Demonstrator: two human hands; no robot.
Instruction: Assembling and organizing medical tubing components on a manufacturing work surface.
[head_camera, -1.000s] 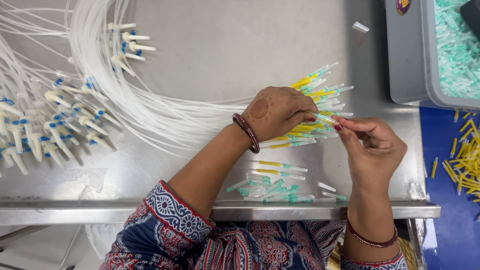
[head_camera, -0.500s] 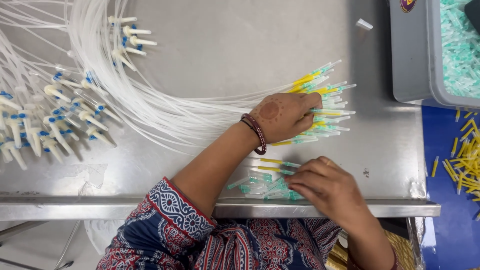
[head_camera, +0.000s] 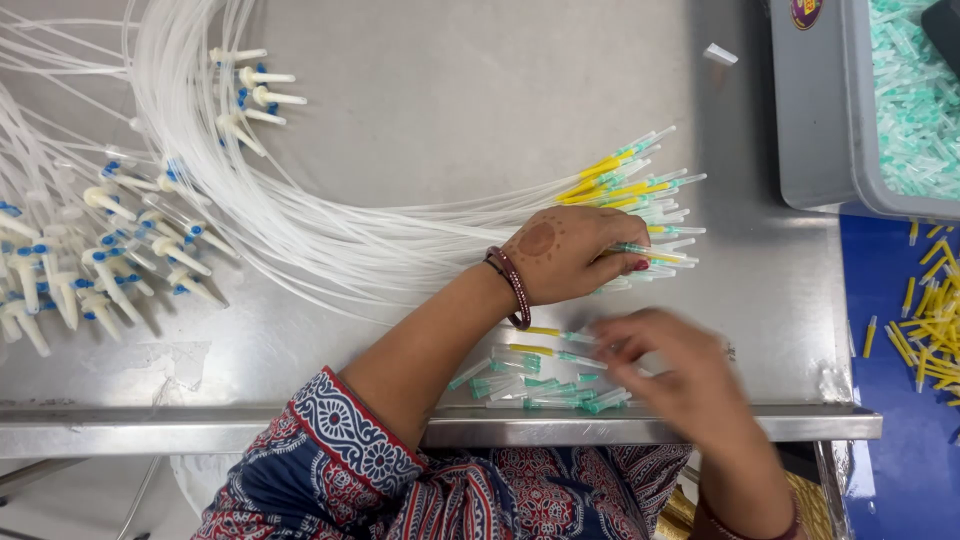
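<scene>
**Left hand pins tube ends, right hand blurred over loose caps**

Left hand (head_camera: 565, 255): fingers curled down and pressing on the bundle of tube ends (head_camera: 640, 195), yellow and green tips fanned out to the right past the fingertips. Thumb and forefinger look pinched narrow on one green-tipped end near the nails. Palm flat on the bundle, likely to keep the tips lined up and stop the springy tubing from sliding.

Right hand (head_camera: 680, 375): motion-blurred, hovering over the small pile of loose green caps (head_camera: 545, 385) near the table's front edge. Fingers look loosely spread, but cannot tell if it holds anything.

Pile sits just below the left wrist, close to both hands, so pieces are within short reach of the pinned tips.

Clear tubing (head_camera: 300, 230) sweeps in a big arc from the bundle up and left across the steel table (head_camera: 450, 90); far ends with white and blue connectors (head_camera: 110, 250) lie heaped at left, well apart from the hands.

Grey bin (head_camera: 810, 110) of green caps at top right. Yellow caps (head_camera: 935, 325) scattered on the blue surface to the right, off the table.
</scene>
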